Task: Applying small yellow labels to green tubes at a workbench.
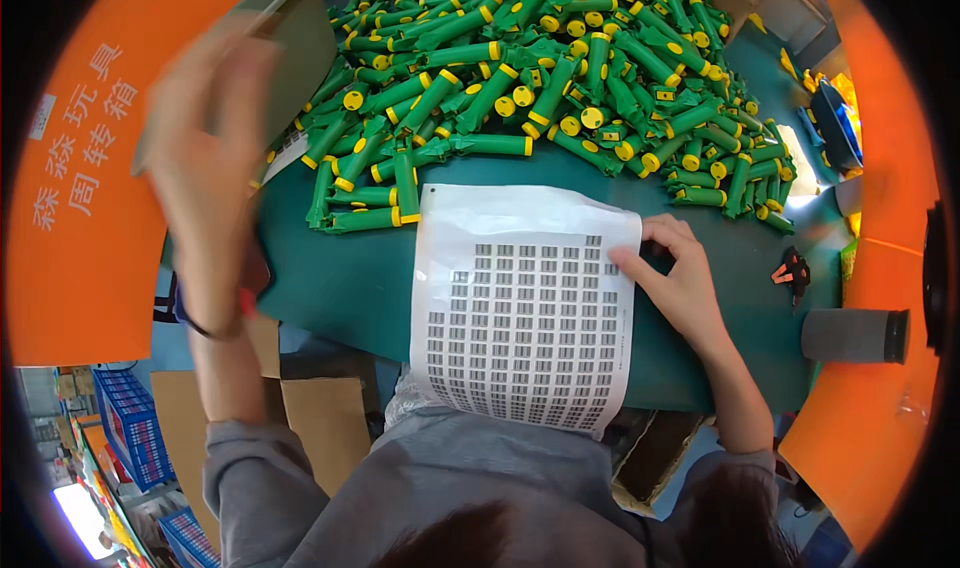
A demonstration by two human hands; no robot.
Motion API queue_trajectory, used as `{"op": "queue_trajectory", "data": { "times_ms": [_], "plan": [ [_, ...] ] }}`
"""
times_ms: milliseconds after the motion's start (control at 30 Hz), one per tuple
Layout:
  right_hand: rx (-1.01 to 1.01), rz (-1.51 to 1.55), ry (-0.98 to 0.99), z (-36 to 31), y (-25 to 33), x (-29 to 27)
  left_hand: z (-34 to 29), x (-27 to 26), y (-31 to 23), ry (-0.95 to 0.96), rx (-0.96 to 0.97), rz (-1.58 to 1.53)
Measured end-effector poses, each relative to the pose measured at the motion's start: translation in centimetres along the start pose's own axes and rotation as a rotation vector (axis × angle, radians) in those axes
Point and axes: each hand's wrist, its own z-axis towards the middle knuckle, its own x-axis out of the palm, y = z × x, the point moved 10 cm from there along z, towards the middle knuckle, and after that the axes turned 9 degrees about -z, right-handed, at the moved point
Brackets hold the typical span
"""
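A white sheet of small printed labels (525, 223) hangs over the table's near edge and curves down toward my lap. Its upper right edge is pinched by my right hand (682, 276), thumb on top and fingers behind. Some label places along the sheet's upper left are bare. My left hand (208, 133) is raised at the left, in front of a grey-green bin (300, 53); motion smears its fingers, and I cannot make out anything in them. Beyond the sheet lies a large heap of green plastic tubes with yellow ends (495, 98), several of them close to its top edge.
Right of my right hand lie a small black-and-orange tool (793, 276) and a grey cylindrical cup (850, 336) on the green table (320, 278). Orange panels (85, 268) flank both sides. Below left are an open cardboard box (325, 423) and blue baskets (135, 428).
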Motion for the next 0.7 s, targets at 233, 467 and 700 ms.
{"op": "queue_trajectory", "data": {
  "times_ms": [233, 467, 700],
  "plan": [
    [0.426, 0.954, 0.218, -2.2, -0.1, 4.2, -9.6, 11.5, -14.2, 0.391, 0.048, -0.639],
    [0.463, 0.972, 0.22, -2.9, 0.1, 4.9, -9.9, 12.5, -14.1, 0.336, 0.089, -0.667],
    [0.449, 1.093, 0.221, -2.7, 0.1, 5.5, -10.4, 12.2, -14.7, 0.294, 0.205, -0.645]
  ]
}}
